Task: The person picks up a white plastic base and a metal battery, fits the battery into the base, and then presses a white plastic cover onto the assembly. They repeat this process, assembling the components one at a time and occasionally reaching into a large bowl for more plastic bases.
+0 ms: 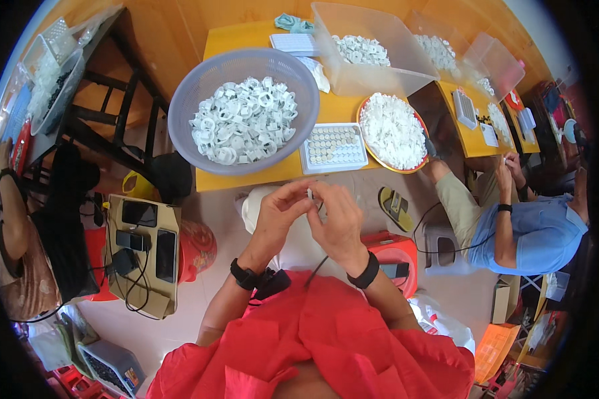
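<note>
My left hand (279, 211) and my right hand (338, 223) meet in front of the yellow table's near edge, fingertips pinched together. Between them shows a small white piece (310, 193), mostly covered by the fingers, so its exact kind cannot be told. Just beyond the hands lies a white tray (335, 166) with rows of small round parts. Left of the tray stands a grey-purple plastic basket (180, 126) heaped with white plastic parts (246, 120). To its right, a round red-and-yellow tray (406, 169) is piled with small white pieces (393, 130).
Clear plastic bins (386, 83) with white parts stand at the back of the yellow table (229, 181). At left, a cardboard box (170, 292) carries phones and cables. A red stool (396, 247) is at my right. Another person in a blue shirt (532, 233) works at far right.
</note>
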`<state>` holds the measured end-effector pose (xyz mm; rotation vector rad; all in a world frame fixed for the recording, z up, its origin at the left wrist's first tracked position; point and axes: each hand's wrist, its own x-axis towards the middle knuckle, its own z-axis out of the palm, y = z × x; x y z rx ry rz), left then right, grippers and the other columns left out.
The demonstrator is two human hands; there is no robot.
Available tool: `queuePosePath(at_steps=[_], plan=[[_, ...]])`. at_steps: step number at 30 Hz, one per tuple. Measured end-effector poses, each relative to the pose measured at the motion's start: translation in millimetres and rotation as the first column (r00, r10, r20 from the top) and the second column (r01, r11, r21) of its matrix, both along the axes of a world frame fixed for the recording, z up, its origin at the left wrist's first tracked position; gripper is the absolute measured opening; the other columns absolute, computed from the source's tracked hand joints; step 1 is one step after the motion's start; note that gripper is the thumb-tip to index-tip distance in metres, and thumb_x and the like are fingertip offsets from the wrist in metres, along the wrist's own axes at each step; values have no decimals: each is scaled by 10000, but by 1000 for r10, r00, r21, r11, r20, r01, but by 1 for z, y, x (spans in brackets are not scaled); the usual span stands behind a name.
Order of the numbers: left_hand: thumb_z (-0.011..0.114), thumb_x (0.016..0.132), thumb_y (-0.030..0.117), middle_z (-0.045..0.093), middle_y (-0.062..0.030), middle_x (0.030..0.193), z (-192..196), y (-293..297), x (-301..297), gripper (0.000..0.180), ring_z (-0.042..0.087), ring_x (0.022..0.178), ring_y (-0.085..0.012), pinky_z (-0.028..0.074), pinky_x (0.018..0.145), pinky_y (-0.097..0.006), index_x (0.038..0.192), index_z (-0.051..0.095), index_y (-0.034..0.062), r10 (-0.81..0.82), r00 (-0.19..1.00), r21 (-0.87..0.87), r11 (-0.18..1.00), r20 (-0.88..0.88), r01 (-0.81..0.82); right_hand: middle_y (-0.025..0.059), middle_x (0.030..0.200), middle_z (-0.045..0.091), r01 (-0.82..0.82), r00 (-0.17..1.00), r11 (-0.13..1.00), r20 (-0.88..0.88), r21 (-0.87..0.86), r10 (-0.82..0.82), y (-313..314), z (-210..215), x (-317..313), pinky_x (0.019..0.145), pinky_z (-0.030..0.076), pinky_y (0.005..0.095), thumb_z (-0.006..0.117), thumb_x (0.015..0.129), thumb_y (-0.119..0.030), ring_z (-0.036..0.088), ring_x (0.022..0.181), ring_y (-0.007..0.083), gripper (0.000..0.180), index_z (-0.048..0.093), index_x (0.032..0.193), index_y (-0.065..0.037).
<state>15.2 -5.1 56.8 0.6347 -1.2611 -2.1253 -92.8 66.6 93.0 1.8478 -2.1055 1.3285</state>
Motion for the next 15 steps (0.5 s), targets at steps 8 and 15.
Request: queuePosePath(at_steps=[8, 15], plan=[[562, 868, 199, 558, -131, 1126, -9, -7, 1, 360, 568, 927, -156, 482, 768, -257, 1174, 495, 21, 10, 951, 392, 912, -309, 118, 51, 826, 570, -16, 865, 984, 491, -179, 104, 0, 4, -13, 540, 451, 285, 609, 704, 31, 555, 735, 171, 277, 567, 970, -33], [557, 871, 208, 550, -157, 1137, -7, -5, 0, 360, 580, 914, -177, 484, 746, -249, 1182, 492, 37, -38, 943, 405, 897, -330, 178, 48, 767, 562, 249, 839, 966, 484, 65, -249, 8, -23, -62, 516, 409, 223, 602, 733, 10, 545, 679, 128, 123, 617, 852, -19]])
